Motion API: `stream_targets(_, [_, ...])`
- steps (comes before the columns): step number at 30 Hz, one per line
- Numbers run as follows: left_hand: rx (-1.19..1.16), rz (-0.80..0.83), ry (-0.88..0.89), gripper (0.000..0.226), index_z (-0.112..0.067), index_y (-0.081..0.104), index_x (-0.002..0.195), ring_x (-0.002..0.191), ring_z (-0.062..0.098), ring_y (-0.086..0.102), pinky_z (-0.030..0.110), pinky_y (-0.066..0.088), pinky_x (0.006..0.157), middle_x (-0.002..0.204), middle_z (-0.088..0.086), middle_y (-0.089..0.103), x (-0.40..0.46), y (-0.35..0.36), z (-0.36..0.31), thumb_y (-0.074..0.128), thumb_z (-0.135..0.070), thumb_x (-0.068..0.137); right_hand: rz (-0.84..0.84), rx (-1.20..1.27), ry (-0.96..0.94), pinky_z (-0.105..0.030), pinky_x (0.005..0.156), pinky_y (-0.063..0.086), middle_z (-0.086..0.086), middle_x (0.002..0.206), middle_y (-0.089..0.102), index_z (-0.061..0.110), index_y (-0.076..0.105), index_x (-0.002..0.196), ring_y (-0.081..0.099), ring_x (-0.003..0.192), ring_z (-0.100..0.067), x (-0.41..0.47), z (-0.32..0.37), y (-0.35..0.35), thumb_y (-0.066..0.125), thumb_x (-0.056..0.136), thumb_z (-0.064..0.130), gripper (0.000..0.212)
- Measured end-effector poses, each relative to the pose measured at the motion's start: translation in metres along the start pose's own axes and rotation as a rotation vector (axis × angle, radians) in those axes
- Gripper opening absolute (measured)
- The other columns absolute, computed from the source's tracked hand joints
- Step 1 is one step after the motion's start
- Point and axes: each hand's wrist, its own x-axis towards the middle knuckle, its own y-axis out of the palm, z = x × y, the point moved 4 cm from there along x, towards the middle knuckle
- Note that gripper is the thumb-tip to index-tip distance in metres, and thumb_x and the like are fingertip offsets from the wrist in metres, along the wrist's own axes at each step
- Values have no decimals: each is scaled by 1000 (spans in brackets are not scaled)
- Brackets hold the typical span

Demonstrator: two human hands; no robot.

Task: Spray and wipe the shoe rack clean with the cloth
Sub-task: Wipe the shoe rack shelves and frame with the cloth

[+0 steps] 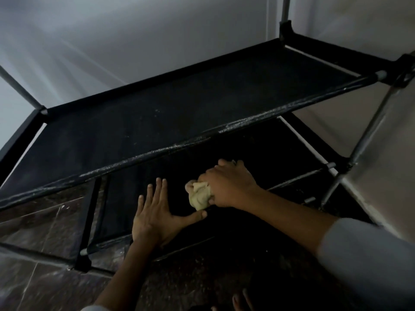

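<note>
At the far left, a grey upright pole (19,87) of the shoe rack (202,142) runs out of the top-left of the view, so its upper end is cut off. Below it, dark floor tiles (45,223) show through the gap under the rack's upper shelf (168,108), a black fabric panel stretched between black rails; the whole scene is dim and slightly blurred, and fine detail on the fabric is hard to make out.

The left hand (155,216) lies flat on the lower shelf (125,198), palm down, fingers straight and spread, thumb stretched out to the right so its tip comes just beside the cloth (199,195). It holds nothing. Its forearm rises from the bottom edge of the frame.

To the right, the cloth is a pale yellowish wad on the lower shelf, partly hidden under the right hand (229,184). That hand grips it from above with curled fingers, knuckles up, pressing it against the black fabric beneath the front rail (202,135) of the upper shelf. The fingertips reach under that rail's shadow and are hard to tell apart. A pale grey sleeve (363,252) covers the right forearm toward the lower-right corner.

At the far right, another grey pole (368,140) slants down beside a pale wall (386,167). At the bottom edge, what seem to be toes (240,303) are cut off.
</note>
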Motion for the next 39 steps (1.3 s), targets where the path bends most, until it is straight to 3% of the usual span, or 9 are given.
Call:
stream_targets(5, [18,12,16,138,-22,-11,149,144,12,-15,38,-6,119,156,-7,-17,3,3,3,20,-102,40,-263,74,51,-48,97,30,5,127,53,34,54,125,38,125,-25,33,-9,3,56,89,31,36])
stream_targets(10, [41,21,11,148,-23,-10,149,144,13,-13,38,-6,119,156,-8,-16,4,2,4,9,-104,27,-525,532,328,-51,109,22,-11,143,42,17,53,133,33,134,-35,81,-29,-3,38,98,26,39])
stream_targets(12, [46,37,12,146,-23,-10,149,144,13,-13,40,-6,119,156,-8,-16,3,2,3,10,-105,29,-433,418,251,-56,108,23,-10,145,40,20,52,133,29,136,-37,79,-25,-4,40,97,27,39])
stream_targets(16, [39,13,8,140,-25,-8,149,144,11,-12,40,-5,119,156,-10,-14,1,3,4,17,-103,36,94,-27,6,-54,98,33,-3,137,46,29,52,128,32,130,-32,34,-14,-7,57,86,38,43])
stream_targets(18, [35,-7,4,138,-25,-8,149,144,10,-13,41,-5,119,156,-10,-13,0,2,3,22,-102,39,164,-87,-46,-50,92,39,0,131,49,30,52,125,36,125,-28,7,-12,-5,60,86,37,41])
stream_targets(26, [34,-19,-6,137,-28,-8,149,144,11,-16,44,-8,118,156,-11,-15,-1,0,1,18,-102,37,-22,24,48,-47,89,37,4,126,50,33,49,125,37,123,-29,11,-25,4,63,83,40,45])
stream_targets(31, [28,-21,-18,140,-28,-9,149,144,11,-15,44,-8,118,156,-12,-15,-1,1,2,16,-104,34,-263,292,288,-56,106,25,-7,146,36,27,42,138,24,136,-35,49,-51,-19,46,96,33,43])
stream_targets(34, [18,-23,-30,141,-28,-9,149,144,11,-16,45,-8,118,156,-12,-15,-2,1,3,18,-104,33,-211,278,339,-57,109,20,-10,150,29,26,38,140,19,140,-35,60,-52,-22,46,97,39,46])
stream_targets(39, [-2,-1,-48,141,-28,-10,149,143,13,-17,46,-9,117,156,-11,-16,-4,0,1,21,-103,33,38,-60,86,-51,98,35,0,137,42,31,43,132,32,129,-33,7,-52,-16,53,90,33,43])
